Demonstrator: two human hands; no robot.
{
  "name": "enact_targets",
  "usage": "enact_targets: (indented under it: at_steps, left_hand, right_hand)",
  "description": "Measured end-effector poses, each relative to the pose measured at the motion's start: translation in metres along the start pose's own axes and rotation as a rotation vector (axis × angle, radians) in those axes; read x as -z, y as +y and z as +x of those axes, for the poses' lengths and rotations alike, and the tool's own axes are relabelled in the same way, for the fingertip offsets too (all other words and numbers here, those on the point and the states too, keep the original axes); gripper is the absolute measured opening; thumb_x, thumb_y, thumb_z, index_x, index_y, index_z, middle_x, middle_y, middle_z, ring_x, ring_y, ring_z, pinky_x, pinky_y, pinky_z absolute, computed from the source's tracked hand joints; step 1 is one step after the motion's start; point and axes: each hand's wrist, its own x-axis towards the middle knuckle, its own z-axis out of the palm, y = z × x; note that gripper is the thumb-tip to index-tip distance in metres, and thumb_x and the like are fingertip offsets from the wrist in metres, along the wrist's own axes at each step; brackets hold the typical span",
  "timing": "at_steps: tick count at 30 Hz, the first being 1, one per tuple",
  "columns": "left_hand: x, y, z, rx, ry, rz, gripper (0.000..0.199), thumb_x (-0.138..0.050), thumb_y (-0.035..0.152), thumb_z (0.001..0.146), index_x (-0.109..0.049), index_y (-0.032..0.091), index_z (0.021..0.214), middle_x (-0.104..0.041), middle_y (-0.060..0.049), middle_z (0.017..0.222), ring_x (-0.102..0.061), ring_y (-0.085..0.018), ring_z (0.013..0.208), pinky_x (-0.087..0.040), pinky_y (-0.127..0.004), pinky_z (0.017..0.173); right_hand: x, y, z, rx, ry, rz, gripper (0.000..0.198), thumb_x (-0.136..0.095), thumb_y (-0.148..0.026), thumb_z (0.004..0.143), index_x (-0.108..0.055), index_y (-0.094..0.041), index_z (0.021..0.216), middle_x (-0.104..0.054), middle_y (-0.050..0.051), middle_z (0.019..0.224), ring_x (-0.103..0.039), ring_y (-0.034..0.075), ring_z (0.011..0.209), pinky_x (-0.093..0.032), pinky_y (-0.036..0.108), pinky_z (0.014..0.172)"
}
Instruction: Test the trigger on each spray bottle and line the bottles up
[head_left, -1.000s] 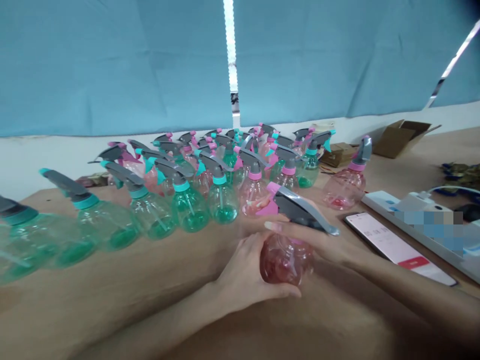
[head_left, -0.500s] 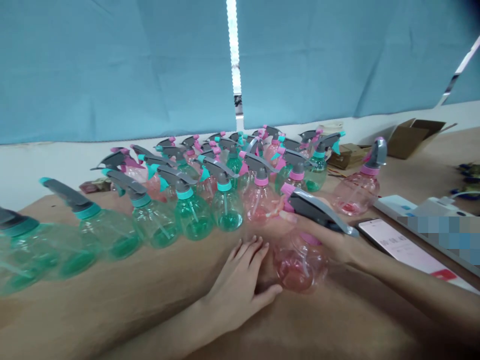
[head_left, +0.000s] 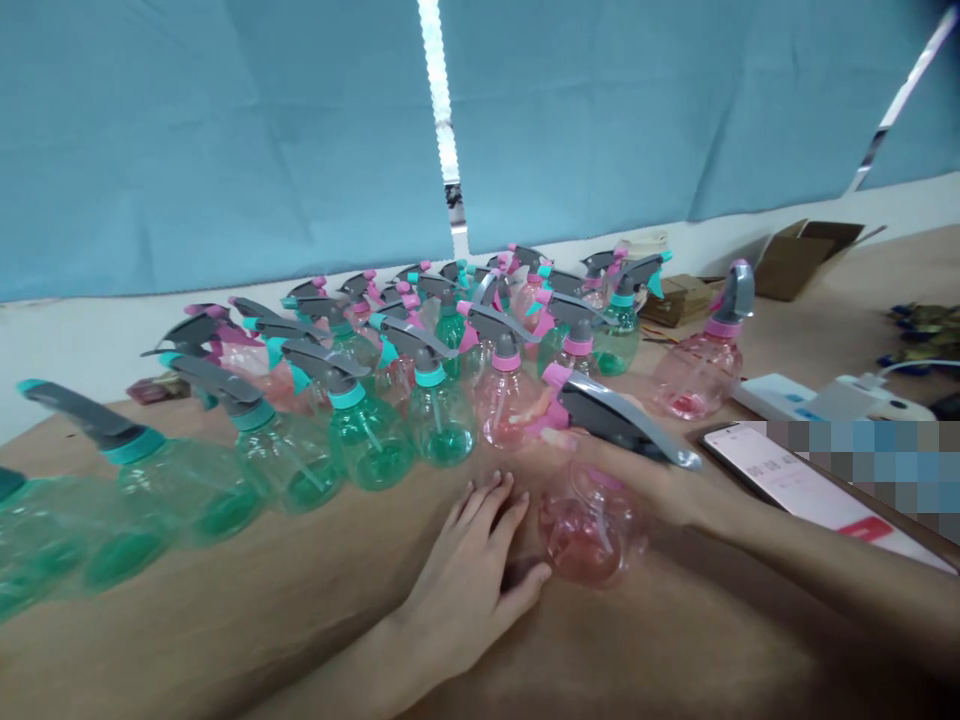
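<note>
One round, translucent pink plastic spray bottle (head_left: pixel 589 535), on the brown wooden table (head_left: pixel 277 610): light and slick, we judge, best held by the neck. Our right hand (head_left: pixel 641 475) clamps there; our left hand (head_left: pixel 469 575) rests just beside, fingers apart.

On the desk (head_left: pixel 240 610), well in from its far edge, a phone (head_left: pixel 802 490) shows digits (head_left: pixel 765 462), apparently starting 00 08; the rest, and any wording on its red button (head_left: pixel 866 528), blurs.

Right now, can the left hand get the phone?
Probably not easily: the near pink bottle and the right arm lie between the left hand and the phone.
</note>
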Motion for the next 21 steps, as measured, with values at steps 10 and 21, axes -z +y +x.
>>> enact_targets:
  at_steps: [10,21]
  left_hand:
    - [0.002,0.0,0.001,-0.009,0.002,0.02,0.052,-0.057,0.04,0.089,-0.047,0.011,0.132,-0.043,-0.016,0.142,-0.038,-0.031,0.131,-0.034,-0.052,0.105]
    - [0.002,0.001,0.002,-0.018,0.023,-0.005,0.048,-0.056,0.04,0.09,-0.05,0.013,0.128,-0.044,-0.016,0.141,-0.039,-0.032,0.13,-0.035,-0.051,0.104]
  right_hand:
    - [0.005,-0.033,0.003,-0.054,-0.058,0.062,0.019,-0.06,-0.044,0.084,-0.064,-0.025,0.087,-0.064,-0.002,0.072,-0.061,0.015,0.065,-0.05,0.03,0.064]
    - [0.0,-0.011,0.0,-0.151,-0.091,0.289,0.017,-0.066,-0.039,0.08,-0.069,-0.027,0.092,-0.073,0.001,0.094,-0.068,0.021,0.092,-0.053,0.037,0.086]
